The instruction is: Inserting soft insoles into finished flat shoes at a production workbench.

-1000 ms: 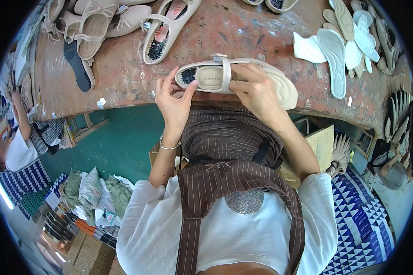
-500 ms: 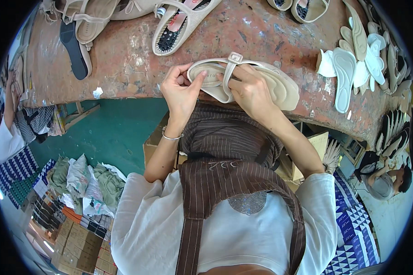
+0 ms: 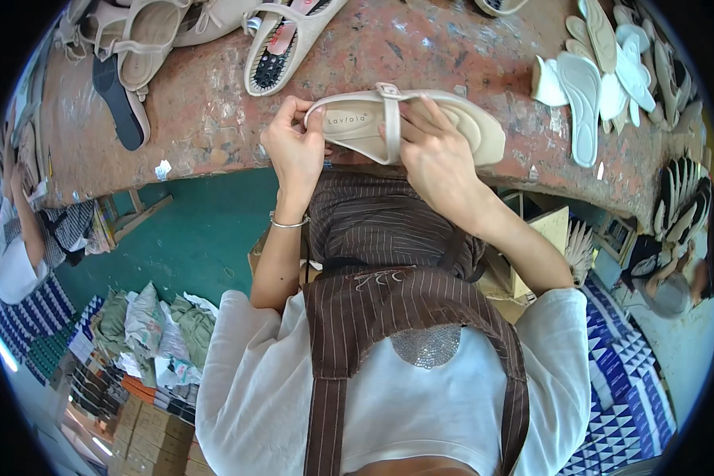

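A beige strap shoe [image 3: 358, 152] with a covered buckle lies sideways between my hands at the table's near edge. Its pale padded insole [image 3: 347, 119] shows along the inside, with small dark print at the heel. My left hand [image 3: 295, 147] pinches the heel rim, thumb inside and fingers behind. On the other side my right hand [image 3: 443, 159] grips the shoe around the strap, its fingers reaching onto the front of the insole. Part of that thumb is hidden by the strap.
Several beige shoes [image 3: 147, 40] lie at the back left, beside a dark-soled one [image 3: 117, 99]. An unlined shoe [image 3: 271, 63] with a dark studded inside sits further back. White insoles [image 3: 583, 103] are piled at the right. Another person's arm [image 3: 28, 218] shows at far left.
The shoe and both hands have shifted slightly left and up in the picture. The right fingers have straightened along the insole, and the heel print is more exposed. The left hand keeps its heel grip.
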